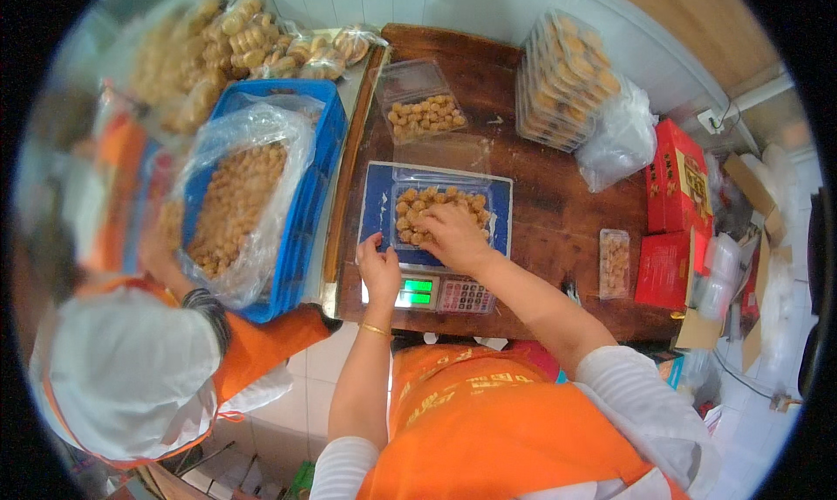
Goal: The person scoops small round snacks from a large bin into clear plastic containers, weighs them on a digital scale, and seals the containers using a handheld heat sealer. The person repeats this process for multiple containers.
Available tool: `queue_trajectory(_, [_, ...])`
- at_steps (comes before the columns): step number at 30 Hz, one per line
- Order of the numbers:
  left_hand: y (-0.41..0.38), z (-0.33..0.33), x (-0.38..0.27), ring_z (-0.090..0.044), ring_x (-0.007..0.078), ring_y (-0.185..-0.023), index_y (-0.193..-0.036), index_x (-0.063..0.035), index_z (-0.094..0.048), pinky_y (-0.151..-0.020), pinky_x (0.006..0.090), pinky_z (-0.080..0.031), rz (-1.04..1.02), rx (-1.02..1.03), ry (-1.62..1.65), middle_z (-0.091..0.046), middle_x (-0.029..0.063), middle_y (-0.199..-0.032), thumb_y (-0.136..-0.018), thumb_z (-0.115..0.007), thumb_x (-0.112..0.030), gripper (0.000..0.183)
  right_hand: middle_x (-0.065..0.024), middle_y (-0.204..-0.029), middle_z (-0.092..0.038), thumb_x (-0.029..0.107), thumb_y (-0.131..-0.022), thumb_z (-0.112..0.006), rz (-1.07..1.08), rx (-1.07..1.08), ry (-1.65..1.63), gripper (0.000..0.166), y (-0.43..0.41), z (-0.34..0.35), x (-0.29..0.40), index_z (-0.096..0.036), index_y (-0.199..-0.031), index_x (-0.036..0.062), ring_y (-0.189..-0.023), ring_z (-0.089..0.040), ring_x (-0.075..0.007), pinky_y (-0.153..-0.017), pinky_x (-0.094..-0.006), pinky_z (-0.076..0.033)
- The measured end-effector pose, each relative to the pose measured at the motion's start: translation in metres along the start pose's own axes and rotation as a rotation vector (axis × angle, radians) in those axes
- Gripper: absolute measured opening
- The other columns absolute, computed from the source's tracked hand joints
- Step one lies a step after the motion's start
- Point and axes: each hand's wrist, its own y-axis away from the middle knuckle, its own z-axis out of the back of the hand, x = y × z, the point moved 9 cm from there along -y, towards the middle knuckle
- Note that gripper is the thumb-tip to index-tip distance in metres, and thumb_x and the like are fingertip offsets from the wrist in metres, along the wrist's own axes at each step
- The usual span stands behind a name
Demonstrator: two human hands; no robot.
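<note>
A clear plastic clamshell box (394,206) filled with round golden-brown pastry balls (413,202) sits on the blue platform (371,212) of a digital scale, its lid folded back. My right hand (460,234) lies over the balls with its fingertips down among them; whether it grips one is hidden. By the box's front left corner is my left hand (379,268), thumb and finger apart and holding nothing. Its wrist partly covers the scale's lit green display (417,292). The keypad (467,296) shows to the right of that display.
Another open clamshell of balls (428,117) stands behind the scale. Stacked packed boxes (562,81), a plastic bag (621,134) and red cartons (677,179) occupy the right. At left, a co-worker (131,363) reaches toward a blue crate (294,238) of balls lined with plastic.
</note>
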Motion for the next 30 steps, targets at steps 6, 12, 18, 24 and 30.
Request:
queue_trajectory(6, [0.059, 0.060, 0.027, -0.057, 0.0232, -0.081, -0.093, 0.0030, -0.056, -0.071, 0.0327, -0.048, -0.015, -0.037, -0.055, -0.055, 0.0144, -0.099, -0.085, -0.058, -0.007, 0.013, -0.0128, -0.095, -0.060, 0.014, -0.077, -0.067, -0.253, -0.119, 0.051, 0.014, 0.083, 0.070, -0.040, -0.063, -0.082, 0.0028, -0.091, -0.056, -0.0323, -0.079, -0.0408, -0.044])
queue_trajectory(12, [0.157, 0.099, 0.108, -0.057, 0.0287, -0.073, -0.080, 0.0021, -0.060, -0.067, 0.0389, -0.047, 0.239, 0.060, -0.079, -0.059, 0.0153, -0.080, -0.083, -0.061, -0.011, 0.013, -0.0123, -0.093, -0.059, 0.012, -0.078, -0.065, -0.494, -0.084, 0.112, 0.015, 0.208, 0.091, -0.066, -0.058, -0.073, -0.0006, -0.089, -0.056, -0.0318, -0.079, -0.0385, -0.044])
queue_trajectory(18, [0.232, 0.112, 0.177, -0.060, 0.0327, -0.068, -0.073, 0.0026, -0.060, -0.063, 0.0416, -0.047, 0.461, 0.097, -0.226, -0.061, 0.0176, -0.072, -0.079, -0.063, -0.017, 0.021, -0.0138, -0.088, -0.061, 0.014, -0.076, -0.066, -0.564, 0.006, 0.075, 0.014, 0.249, 0.075, -0.065, -0.063, -0.076, 0.0008, -0.086, -0.058, -0.0328, -0.077, -0.0421, -0.046])
queue_trajectory(24, [0.245, 0.104, 0.177, -0.061, 0.0295, -0.062, -0.071, 0.0020, -0.059, -0.061, 0.0410, -0.047, 0.493, 0.080, -0.150, -0.061, 0.0154, -0.069, -0.082, -0.063, -0.020, 0.025, -0.0127, -0.086, -0.059, 0.011, -0.081, -0.063, -0.501, 0.008, 0.068, 0.015, 0.235, 0.076, -0.054, -0.057, -0.073, -0.0010, -0.084, -0.056, -0.0325, -0.073, -0.0403, -0.044])
queue_trajectory(30, [0.234, 0.101, 0.160, -0.061, 0.0270, -0.063, -0.069, 0.0016, -0.055, -0.062, 0.0400, -0.048, 0.489, 0.082, -0.142, -0.060, 0.0146, -0.068, -0.085, -0.061, -0.017, 0.026, -0.0150, -0.086, -0.059, 0.014, -0.083, -0.059, -0.593, 0.092, 0.146, 0.016, 0.255, 0.073, -0.071, -0.058, -0.076, -0.0003, -0.083, -0.056, -0.0355, -0.074, -0.0431, -0.045])
